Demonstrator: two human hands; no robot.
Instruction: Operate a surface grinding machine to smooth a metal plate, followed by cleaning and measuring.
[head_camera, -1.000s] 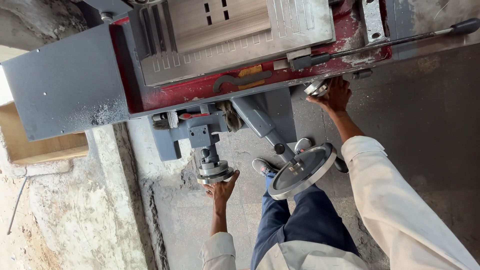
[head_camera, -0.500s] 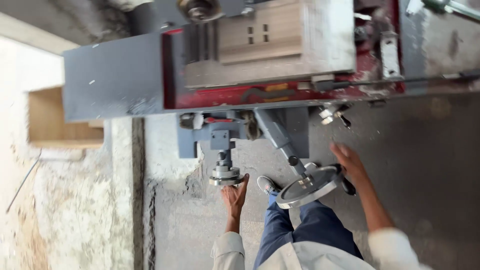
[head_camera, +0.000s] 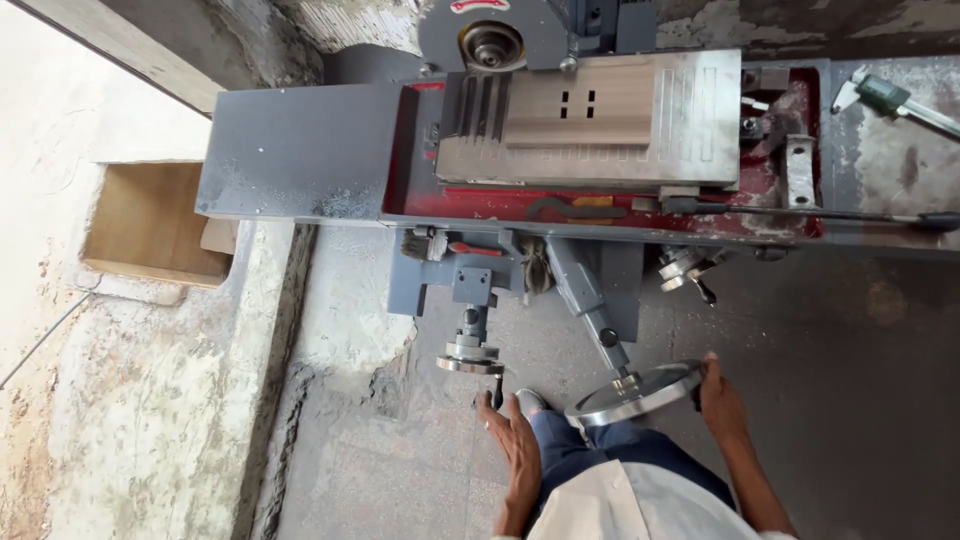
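I look down on a grey and red surface grinder. A flat metal workpiece (head_camera: 580, 105) with grooves and two small slots lies on its table (head_camera: 300, 150), under the grinding wheel head (head_camera: 490, 40). My right hand (head_camera: 718, 398) grips the rim of the large silver handwheel (head_camera: 630, 395). My left hand (head_camera: 512, 440) hangs open just below the black crank handle (head_camera: 497, 397) of the small handwheel (head_camera: 470, 358), fingers apart, touching it at most by the fingertips.
A long black lever (head_camera: 800, 212) runs along the machine's front to the right. A digital caliper (head_camera: 890, 98) lies at the top right. An open cardboard box (head_camera: 150, 220) sits in a wall recess at left. The concrete floor is rough and cracked.
My right hand has come down from the machine's front onto the large handwheel's rim. My left hand has dropped off the small handwheel. The view has shifted back, showing more of the table.
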